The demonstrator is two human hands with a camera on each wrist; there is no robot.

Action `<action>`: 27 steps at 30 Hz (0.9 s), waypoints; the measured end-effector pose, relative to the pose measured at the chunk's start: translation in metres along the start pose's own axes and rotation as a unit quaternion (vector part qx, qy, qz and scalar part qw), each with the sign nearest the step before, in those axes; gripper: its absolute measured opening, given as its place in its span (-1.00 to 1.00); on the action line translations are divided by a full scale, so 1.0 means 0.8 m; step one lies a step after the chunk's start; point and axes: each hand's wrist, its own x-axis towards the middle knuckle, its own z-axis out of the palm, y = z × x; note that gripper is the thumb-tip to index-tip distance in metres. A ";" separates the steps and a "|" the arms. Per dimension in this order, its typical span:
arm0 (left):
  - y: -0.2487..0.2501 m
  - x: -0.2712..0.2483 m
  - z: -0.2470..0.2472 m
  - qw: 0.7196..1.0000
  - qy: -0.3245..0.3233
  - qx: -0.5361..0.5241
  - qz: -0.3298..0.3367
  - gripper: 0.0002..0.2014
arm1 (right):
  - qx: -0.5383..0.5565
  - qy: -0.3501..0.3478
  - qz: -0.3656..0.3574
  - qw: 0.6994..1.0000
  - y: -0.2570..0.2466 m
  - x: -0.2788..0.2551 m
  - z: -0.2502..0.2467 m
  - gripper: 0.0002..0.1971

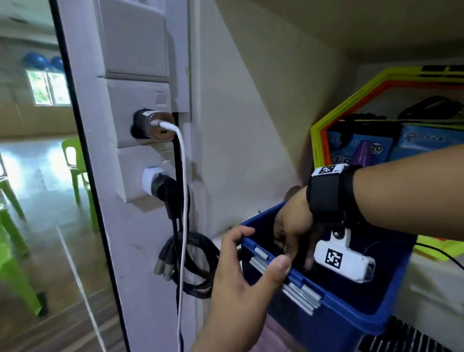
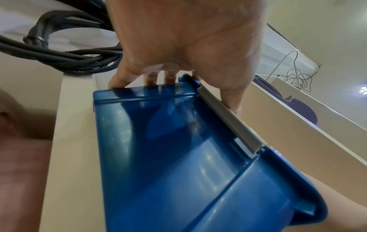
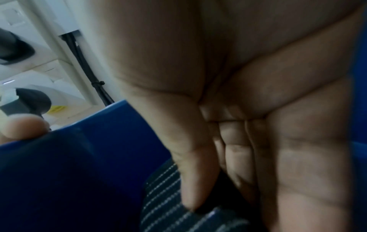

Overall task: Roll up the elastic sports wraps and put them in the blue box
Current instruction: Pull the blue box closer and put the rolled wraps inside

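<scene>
Blue box (image 1: 338, 320) rim in left hand (image 1: 238, 279); right hand (image 1: 294, 226) inside on striped wrap (image 3: 178, 204), grip unclear; "70" sticker (image 1: 376, 148) behind.

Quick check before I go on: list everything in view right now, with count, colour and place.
blue box: one, blue, lower right.
elastic wrap: one visible, dark with pale stripes, inside the box.
cable bundle: one, black, hanging left of the box.
white cable: one, plugged into the wall.
chairs: several, green, far left.
left hand: grips the box's near rim.
right hand: reaches into the box, fingers at the wrap.
</scene>
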 end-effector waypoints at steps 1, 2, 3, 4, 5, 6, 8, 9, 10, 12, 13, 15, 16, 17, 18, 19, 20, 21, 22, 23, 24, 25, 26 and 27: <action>-0.002 0.001 -0.001 1.000 0.004 0.013 0.003 -0.36 | 0.006 -0.001 -0.001 1.000 0.001 0.001 0.001 -0.75; -0.004 0.001 -0.002 1.000 0.007 0.025 0.006 -0.32 | 0.008 0.004 -0.001 1.000 0.001 0.002 0.001 -0.72; -0.005 0.001 -0.003 0.999 0.009 0.031 0.008 -0.30 | 0.006 0.010 -0.001 1.000 0.000 0.000 0.001 -0.69; -0.006 0.001 -0.003 0.999 0.010 0.036 0.011 -0.28 | 0.003 0.016 -0.003 1.000 -0.001 -0.002 0.001 -0.68; -0.006 0.001 -0.003 0.999 0.011 0.042 0.015 -0.28 | 0.001 0.019 -0.007 1.000 -0.002 -0.006 0.000 -0.68; -0.005 0.001 -0.003 0.999 0.011 0.046 0.020 -0.28 | 0.001 0.027 -0.012 1.000 -0.003 -0.011 -0.001 -0.68; -0.002 0.001 -0.002 0.999 0.008 0.040 0.026 -0.29 | 0.022 0.063 -0.020 0.998 -0.001 -0.023 -0.007 -0.69; -0.001 0.001 -0.001 0.999 0.005 0.032 0.027 -0.30 | 0.040 0.086 -0.025 0.995 0.002 -0.032 -0.011 -0.72; 0.000 0.001 0.000 0.999 0.003 0.025 0.028 -0.31 | 0.054 0.107 -0.035 0.992 0.006 -0.041 -0.016 -0.76; -0.001 0.001 0.003 0.999 0.001 0.013 0.030 -0.34 | 0.066 0.150 -0.063 0.984 0.016 -0.067 -0.027 -0.84; -0.002 0.001 0.005 0.999 0.001 0.009 0.032 -0.34 | 0.069 0.172 -0.077 0.980 0.021 -0.083 -0.031 -0.86; -0.005 0.001 0.008 0.999 -0.002 0.000 0.036 -0.34 | 0.082 0.214 -0.100 0.968 0.039 -0.119 -0.038 -0.87; -0.006 0.001 0.009 0.999 -0.003 -0.008 0.037 -0.35 | 0.092 0.231 -0.113 0.962 0.051 -0.139 -0.038 -0.83; -0.006 0.000 0.010 0.999 -0.004 -0.017 0.038 -0.36 | 0.106 0.243 -0.126 0.956 0.065 -0.158 -0.035 -0.76; -0.006 0.000 0.011 0.999 -0.004 -0.024 0.039 -0.36 | 0.122 0.248 -0.141 0.951 0.081 -0.176 -0.031 -0.71; -0.007 -0.001 0.011 0.999 -0.003 -0.026 0.039 -0.36 | 0.139 0.248 -0.155 0.946 0.100 -0.192 -0.024 -0.69; -0.007 -0.001 0.011 0.999 -0.002 -0.024 0.042 -0.37 | 0.151 0.241 -0.166 0.944 0.118 -0.205 -0.015 -0.71; -0.007 -0.001 0.009 0.999 0.001 -0.020 0.046 -0.38 | 0.158 0.227 -0.171 0.945 0.134 -0.214 -0.004 -0.72; -0.008 -0.001 0.010 0.999 0.005 -0.015 0.050 -0.39 | 0.165 0.210 -0.170 0.949 0.153 -0.220 0.009 -0.72; -0.009 0.001 0.011 0.998 0.011 -0.014 0.055 -0.40 | 0.165 0.192 -0.162 0.954 0.170 -0.224 0.023 -0.72; -0.011 0.002 0.012 0.998 0.018 -0.014 0.058 -0.42 | 0.160 0.175 -0.148 0.960 0.184 -0.221 0.036 -0.74; -0.012 0.003 0.013 0.998 0.022 -0.013 0.059 -0.46 | 0.151 0.157 -0.132 0.967 0.193 -0.216 0.051 -0.77; -0.014 0.003 0.014 0.998 0.023 -0.008 0.062 -0.48 | 0.136 0.143 -0.119 0.973 0.199 -0.208 0.064 -0.78; -0.015 0.003 0.014 0.998 0.022 -0.001 0.066 -0.49 | 0.118 0.132 -0.107 0.978 0.202 -0.197 0.078 -0.77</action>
